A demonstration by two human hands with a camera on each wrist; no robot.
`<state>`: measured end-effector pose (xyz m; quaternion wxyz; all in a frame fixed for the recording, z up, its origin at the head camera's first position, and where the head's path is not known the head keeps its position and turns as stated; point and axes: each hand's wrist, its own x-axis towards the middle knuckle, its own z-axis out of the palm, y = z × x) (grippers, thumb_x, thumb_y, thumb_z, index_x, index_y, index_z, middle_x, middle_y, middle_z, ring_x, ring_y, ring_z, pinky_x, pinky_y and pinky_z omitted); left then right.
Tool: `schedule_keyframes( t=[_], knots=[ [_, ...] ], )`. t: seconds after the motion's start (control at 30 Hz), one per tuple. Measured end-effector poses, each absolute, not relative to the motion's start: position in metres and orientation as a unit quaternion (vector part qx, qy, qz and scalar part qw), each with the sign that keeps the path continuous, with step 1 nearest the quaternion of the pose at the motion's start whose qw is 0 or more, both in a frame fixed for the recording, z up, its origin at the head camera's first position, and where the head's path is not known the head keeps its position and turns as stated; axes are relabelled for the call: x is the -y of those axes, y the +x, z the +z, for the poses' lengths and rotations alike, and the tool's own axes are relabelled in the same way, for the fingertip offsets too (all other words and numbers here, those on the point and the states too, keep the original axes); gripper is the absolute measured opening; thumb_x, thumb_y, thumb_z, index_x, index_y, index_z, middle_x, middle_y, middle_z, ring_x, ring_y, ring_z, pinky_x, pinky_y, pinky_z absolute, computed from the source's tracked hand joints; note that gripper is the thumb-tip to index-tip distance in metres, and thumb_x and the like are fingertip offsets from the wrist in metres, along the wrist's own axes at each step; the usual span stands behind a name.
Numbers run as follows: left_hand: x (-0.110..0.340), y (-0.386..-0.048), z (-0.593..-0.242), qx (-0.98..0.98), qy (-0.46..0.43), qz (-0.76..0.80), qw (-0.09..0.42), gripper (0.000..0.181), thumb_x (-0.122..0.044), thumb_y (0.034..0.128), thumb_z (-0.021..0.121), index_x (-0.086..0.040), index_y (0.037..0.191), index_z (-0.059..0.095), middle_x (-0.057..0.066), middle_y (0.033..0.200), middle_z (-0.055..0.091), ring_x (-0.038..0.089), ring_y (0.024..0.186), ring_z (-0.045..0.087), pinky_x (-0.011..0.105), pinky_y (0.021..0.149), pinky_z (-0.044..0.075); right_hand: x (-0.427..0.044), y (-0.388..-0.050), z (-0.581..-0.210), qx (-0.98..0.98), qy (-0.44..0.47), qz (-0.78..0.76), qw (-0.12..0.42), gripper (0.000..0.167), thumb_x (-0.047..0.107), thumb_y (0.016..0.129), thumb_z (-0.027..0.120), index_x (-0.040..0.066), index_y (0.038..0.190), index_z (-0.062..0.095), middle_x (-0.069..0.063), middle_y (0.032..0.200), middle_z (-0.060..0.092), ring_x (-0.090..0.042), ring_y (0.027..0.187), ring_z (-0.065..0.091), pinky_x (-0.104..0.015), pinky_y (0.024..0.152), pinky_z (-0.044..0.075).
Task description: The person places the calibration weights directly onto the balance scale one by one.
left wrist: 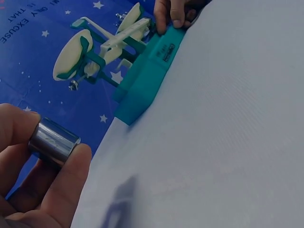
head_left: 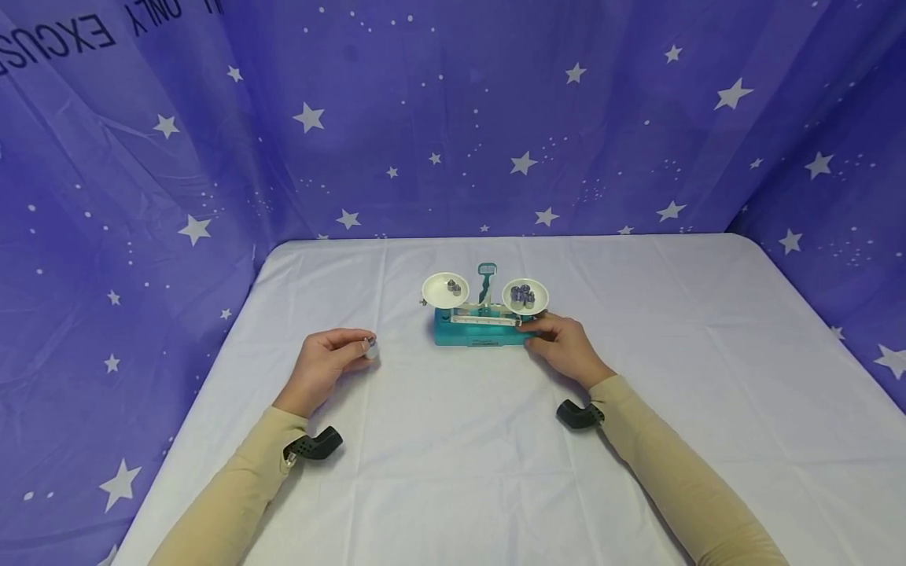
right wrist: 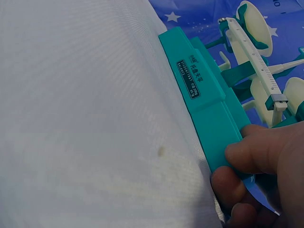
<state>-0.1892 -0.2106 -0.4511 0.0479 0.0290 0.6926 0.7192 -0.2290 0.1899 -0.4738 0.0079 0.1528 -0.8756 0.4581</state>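
Observation:
A teal tray balance (head_left: 481, 336) with two cream pans stands on the white-covered table. Its left pan (head_left: 433, 292) bears a few small metal weights (head_left: 454, 288), and several larger ones (head_left: 523, 296) cluster in the right pan (head_left: 541, 298). To the left of the balance, apart from it, my left hand (head_left: 322, 365) pinches a shiny cylindrical metal weight (left wrist: 53, 141) between thumb and fingers. My right hand (head_left: 566, 350) grips the right end of the teal base; in the right wrist view its thumb (right wrist: 247, 154) presses the base, with other fingers curled at the end.
White cloth (head_left: 453, 472) covers the table. Blue star-patterned curtains (head_left: 481, 118) hang behind it and at both sides. A black wrist-worn device (head_left: 314, 445) sits by the left sleeve, another device (head_left: 579, 414) by the right.

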Motion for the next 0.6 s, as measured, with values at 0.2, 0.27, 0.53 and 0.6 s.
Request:
schedule_keyframes(
  t=[0.2,0.27,0.53,0.6],
  knots=[
    [0.206,-0.191,-0.437,-0.697,0.04,0.714,0.056,0.016,0.001,0.0935,0.066,-0.009,0.1,0.078,-0.01,0.093,0.077,0.004,0.089,0.072,0.024,0.081,0.063,-0.189,-0.229,-0.474,0.876,0.154,0.457,0.011,0.025,-0.002,0.086,0.072,0.005,0.11,0.079,-0.015,0.119,0.074,-0.025,0.105,0.066,-0.022,0.086,0.053],
    [0.205,-0.191,-0.431,-0.695,0.048,0.715,0.059,0.016,0.001,0.0935,0.066,-0.009,0.1,0.077,-0.009,0.094,0.077,0.005,0.089,0.073,0.024,0.082,0.062,-0.189,-0.229,-0.475,0.876,0.155,0.456,0.013,0.025,-0.002,0.086,0.072,0.004,0.11,0.079,-0.015,0.12,0.074,-0.025,0.106,0.066,-0.023,0.087,0.053],
    [0.199,-0.195,-0.42,-0.682,0.069,0.725,0.064,0.021,0.003,0.094,0.064,-0.012,0.097,0.077,-0.007,0.094,0.077,0.006,0.089,0.074,0.026,0.083,0.063,-0.19,-0.23,-0.476,0.879,0.151,0.452,0.014,0.025,0.0,0.086,0.071,0.004,0.11,0.078,-0.015,0.121,0.074,-0.024,0.106,0.067,-0.022,0.087,0.053],
    [0.198,-0.196,-0.419,-0.678,0.068,0.729,0.066,0.023,0.005,0.0938,0.063,-0.013,0.095,0.077,-0.007,0.094,0.077,0.006,0.089,0.074,0.026,0.083,0.063,-0.189,-0.23,-0.476,0.877,0.152,0.456,0.015,0.025,-0.001,0.086,0.071,0.004,0.11,0.078,-0.015,0.121,0.074,-0.024,0.105,0.067,-0.022,0.086,0.053]
  ],
)
